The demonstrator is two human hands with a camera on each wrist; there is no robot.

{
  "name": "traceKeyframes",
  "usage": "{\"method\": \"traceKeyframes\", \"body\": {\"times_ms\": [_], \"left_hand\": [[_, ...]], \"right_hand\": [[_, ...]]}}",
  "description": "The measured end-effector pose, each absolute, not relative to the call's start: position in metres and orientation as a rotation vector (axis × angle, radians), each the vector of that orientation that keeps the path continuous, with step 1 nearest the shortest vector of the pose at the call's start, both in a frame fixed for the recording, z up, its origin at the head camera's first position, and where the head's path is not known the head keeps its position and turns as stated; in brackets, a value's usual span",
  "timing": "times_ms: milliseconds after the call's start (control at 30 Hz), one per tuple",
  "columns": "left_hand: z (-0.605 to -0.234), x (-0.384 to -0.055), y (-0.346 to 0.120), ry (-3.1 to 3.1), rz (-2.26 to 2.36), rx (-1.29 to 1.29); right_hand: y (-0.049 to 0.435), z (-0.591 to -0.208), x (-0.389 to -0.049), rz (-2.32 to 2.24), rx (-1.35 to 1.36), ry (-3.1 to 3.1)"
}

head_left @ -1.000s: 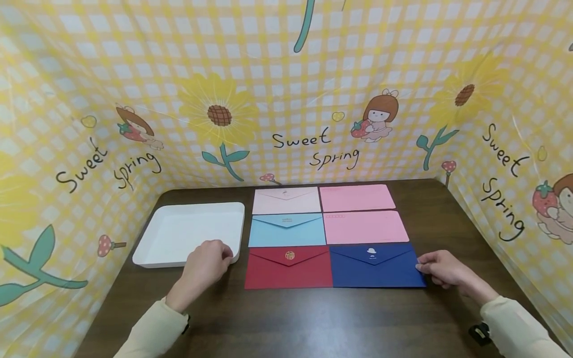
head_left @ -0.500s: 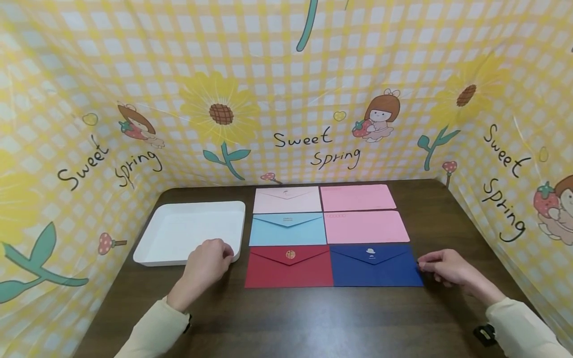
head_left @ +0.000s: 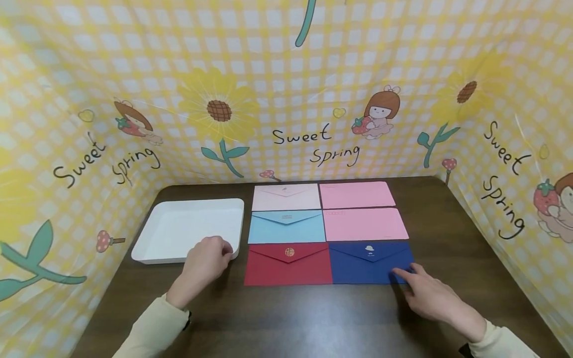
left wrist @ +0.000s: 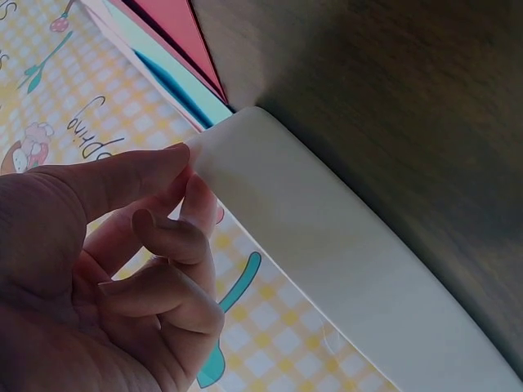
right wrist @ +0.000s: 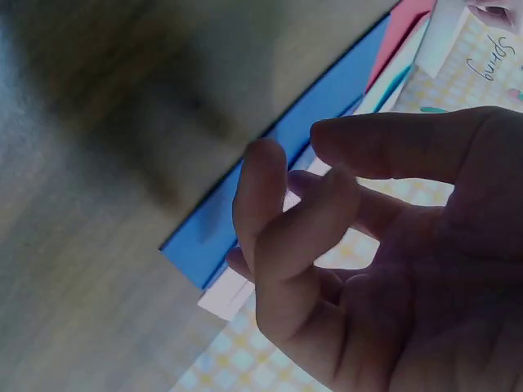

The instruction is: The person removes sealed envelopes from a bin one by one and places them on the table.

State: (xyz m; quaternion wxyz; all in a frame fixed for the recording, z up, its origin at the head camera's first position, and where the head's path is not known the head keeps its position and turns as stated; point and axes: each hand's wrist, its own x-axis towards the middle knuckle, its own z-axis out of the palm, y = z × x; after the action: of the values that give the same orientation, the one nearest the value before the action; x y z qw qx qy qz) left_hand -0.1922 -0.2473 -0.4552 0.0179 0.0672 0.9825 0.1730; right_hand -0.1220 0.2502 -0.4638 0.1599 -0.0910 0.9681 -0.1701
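Note:
My left hand (head_left: 207, 263) pinches the near right corner of a shallow white tray (head_left: 192, 219) between thumb and fingertips. In the left wrist view, the tray's long outer wall (left wrist: 327, 237) runs away from the pinch. My right hand (head_left: 431, 296) reaches over the near right corner of a navy blue envelope (head_left: 358, 271) with a white hat print. The right wrist view has its thumb and fingers apart and loosely bent, with nothing between them. Left of the navy envelope, edge to edge, lies a red envelope (head_left: 277, 271) with a gold emblem.
Behind these two lie a light blue envelope (head_left: 286, 232), a pale pink envelope (head_left: 268, 200) and two pink envelopes or cards, one a front pink piece (head_left: 367, 226) and one a rear pink piece (head_left: 355, 195). A dark wooden table (head_left: 304, 323) bears everything. Yellow checked cloth (head_left: 286, 74) encloses it.
My right hand has let go of the navy envelope's right edge and moved left over its near corner, fingers spreading. My left hand stays on the tray corner.

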Motion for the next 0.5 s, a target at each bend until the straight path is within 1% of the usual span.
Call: {"method": "traceKeyframes", "body": {"times_ms": [300,500], "left_hand": [[-0.4539,-0.1922,-0.248,3.043,0.54,0.188],[-0.4543,-0.1922,-0.2486,3.039,0.55,0.19]], "right_hand": [[0.2502,-0.4724,-0.1218,-0.462,-0.234,2.714],[0.2523,-0.4714,-0.1243,-0.47,-0.228,2.7]]}}
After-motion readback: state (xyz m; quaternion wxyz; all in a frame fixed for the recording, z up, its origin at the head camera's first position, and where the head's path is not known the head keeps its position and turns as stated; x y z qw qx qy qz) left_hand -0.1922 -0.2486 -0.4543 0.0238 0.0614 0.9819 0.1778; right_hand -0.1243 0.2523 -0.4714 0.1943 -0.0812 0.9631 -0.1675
